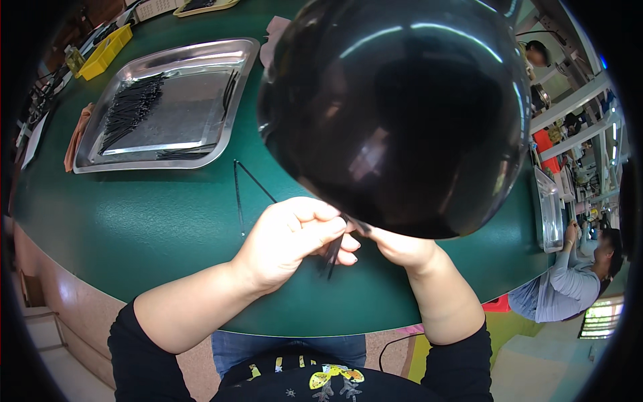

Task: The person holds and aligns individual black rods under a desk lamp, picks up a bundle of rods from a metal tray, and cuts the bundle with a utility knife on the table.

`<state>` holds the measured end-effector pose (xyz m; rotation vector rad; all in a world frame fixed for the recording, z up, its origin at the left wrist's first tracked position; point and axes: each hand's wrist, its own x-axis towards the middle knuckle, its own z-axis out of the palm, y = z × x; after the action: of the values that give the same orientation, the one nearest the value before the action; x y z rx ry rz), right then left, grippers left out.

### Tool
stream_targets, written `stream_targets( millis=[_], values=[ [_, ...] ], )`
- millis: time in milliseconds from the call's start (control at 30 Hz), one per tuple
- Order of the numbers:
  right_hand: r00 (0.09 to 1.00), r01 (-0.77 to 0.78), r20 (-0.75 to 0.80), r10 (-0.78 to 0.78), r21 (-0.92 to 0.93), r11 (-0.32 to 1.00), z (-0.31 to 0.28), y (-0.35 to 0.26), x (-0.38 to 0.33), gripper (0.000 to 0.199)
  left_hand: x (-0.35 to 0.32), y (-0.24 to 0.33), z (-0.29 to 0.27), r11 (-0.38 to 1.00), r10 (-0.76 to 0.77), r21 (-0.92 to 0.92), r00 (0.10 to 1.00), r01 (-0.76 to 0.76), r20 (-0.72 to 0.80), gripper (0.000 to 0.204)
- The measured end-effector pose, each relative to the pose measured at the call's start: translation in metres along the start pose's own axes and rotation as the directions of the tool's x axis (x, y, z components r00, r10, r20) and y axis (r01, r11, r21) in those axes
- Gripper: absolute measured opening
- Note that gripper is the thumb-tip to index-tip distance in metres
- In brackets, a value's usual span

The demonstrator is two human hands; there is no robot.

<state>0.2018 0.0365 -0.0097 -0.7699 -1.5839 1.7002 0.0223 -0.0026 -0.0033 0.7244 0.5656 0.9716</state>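
My left hand [291, 234] is closed in a pinch, thumb against forefinger, on thin black strands [333, 256] whose ends hang below the fingers. Close beside it, my right hand [405, 249] is closed too, its fingertips meeting the same strands; the dome's lower rim hides part of that hand. A large glossy black dome [402, 120], perhaps a lamp shade, hangs over both hands. Left of my left hand, a thin bent black strand [238, 194] shows a sharp fold and a small shiny tip. Whether it joins the held strands is hidden.
On the green table [167, 221], a metal tray [181, 110] holds many black strands in separate bunches. Behind it stands a yellow bin [107, 52]. Brown cloth [80, 137] lies by the tray. At far right, a person [573, 281] sits near another metal tray [549, 211].
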Motion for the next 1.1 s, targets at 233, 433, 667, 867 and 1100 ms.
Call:
stream_targets(
  millis=[233, 433, 667, 867, 1100],
  values=[
    [0.898, 0.086, -0.431, -0.086, -0.019, 0.996, -0.047, -0.03, 0.021, 0.015, -0.005, -0.007, 0.0, 0.967, -0.007, 0.254, 1.0, 0.006, 0.002, 0.013],
    [0.525, -0.435, -0.633, -0.569, -0.774, 0.46, -0.101, -0.041, 0.001, 0.029, -0.003, -0.007, 0.004, 0.927, 0.062, 0.368, 0.997, -0.073, 0.043, 0.01],
    [0.709, -0.47, -0.355, -0.609, -0.882, -0.033, -0.105, -0.022, 0.0, 0.045, -0.004, -0.009, 0.003, 0.9, 0.072, 0.43, 0.997, -0.075, 0.022, 0.011],
    [0.343, -0.389, -0.614, -0.71, -0.782, 0.488, -0.152, -0.013, -0.005, 0.033, 0.0, -0.013, -0.001, 0.86, 0.106, 0.498, 0.994, -0.107, 0.031, 0.011],
    [0.263, 0.241, -0.934, -0.241, -0.178, 0.954, -0.178, 0.018, -0.008, 0.059, 0.006, -0.008, -0.005, 0.85, 0.175, 0.51, 0.984, -0.133, -0.035, 0.012]
  ],
)
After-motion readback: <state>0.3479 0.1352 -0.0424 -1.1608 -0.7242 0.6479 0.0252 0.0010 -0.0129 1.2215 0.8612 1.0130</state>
